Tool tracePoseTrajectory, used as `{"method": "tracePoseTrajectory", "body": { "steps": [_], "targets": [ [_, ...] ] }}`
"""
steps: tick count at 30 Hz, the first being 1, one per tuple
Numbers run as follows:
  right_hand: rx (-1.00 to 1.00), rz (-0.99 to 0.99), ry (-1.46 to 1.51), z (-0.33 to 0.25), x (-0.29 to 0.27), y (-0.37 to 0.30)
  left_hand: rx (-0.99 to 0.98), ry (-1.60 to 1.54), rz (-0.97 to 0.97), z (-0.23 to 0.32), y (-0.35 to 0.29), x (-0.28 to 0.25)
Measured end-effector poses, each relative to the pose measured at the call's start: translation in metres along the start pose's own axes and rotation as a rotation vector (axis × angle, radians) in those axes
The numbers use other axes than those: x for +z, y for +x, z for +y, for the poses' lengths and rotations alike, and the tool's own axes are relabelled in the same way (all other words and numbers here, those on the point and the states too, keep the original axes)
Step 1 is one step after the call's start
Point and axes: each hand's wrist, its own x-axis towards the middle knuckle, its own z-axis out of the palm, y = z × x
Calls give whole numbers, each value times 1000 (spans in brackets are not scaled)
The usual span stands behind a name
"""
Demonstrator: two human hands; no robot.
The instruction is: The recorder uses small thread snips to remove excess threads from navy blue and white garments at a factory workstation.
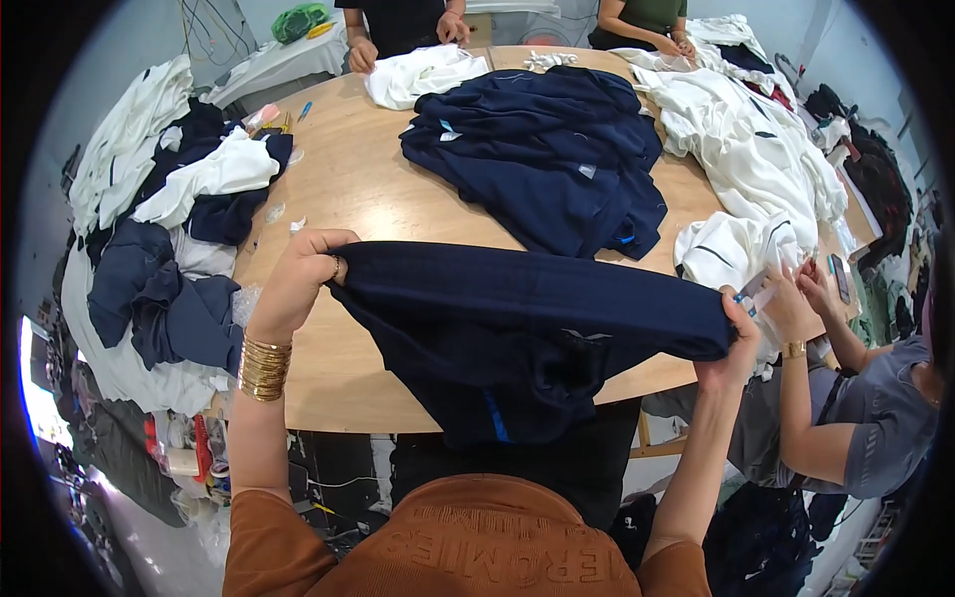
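Stretched between my two hands is a navy garment [477, 328], its wide band pulled taut along the top edge. My left hand [303, 279], with a stack of gold bangles at the wrist, grips the band's left end. At the other end, my right hand [733, 343] pinches the fabric with the thumb on top. Below the band the cloth hangs in folds over the table's near edge, showing a small light mark and a blue strip. Just beyond it lies a pile of navy garments [537, 149] on the table.
White garments [746, 139] are heaped along the right side of the wooden table [343, 169]. More white and dark clothes [204, 189] lie at the left. A co-worker [885, 408] handles something at the right; two other people work at the far edge.
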Motion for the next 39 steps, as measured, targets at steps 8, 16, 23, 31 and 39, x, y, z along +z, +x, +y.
{"method": "tracePoseTrajectory", "body": {
  "steps": [8, 16, 23, 31, 39],
  "targets": [
    [-51, 4, -133, 2, -8, -7, -31, -15, -27, 4, -6, 15],
    [-8, -45, -1123, 83, -41, 8, 50, 600, -236, -119, 9, 75],
    [-124, 15, -1220, 87, -48, -7, 360, 585, -196, -74, 20, 139],
    [50, 149, -757, 68, -38, -23, 188, 800, -371, -91, 35, 164],
    [-27, 275, -628, 55, -32, -33, 3, 190, -362, -73, 23, 168]
  ]
}}
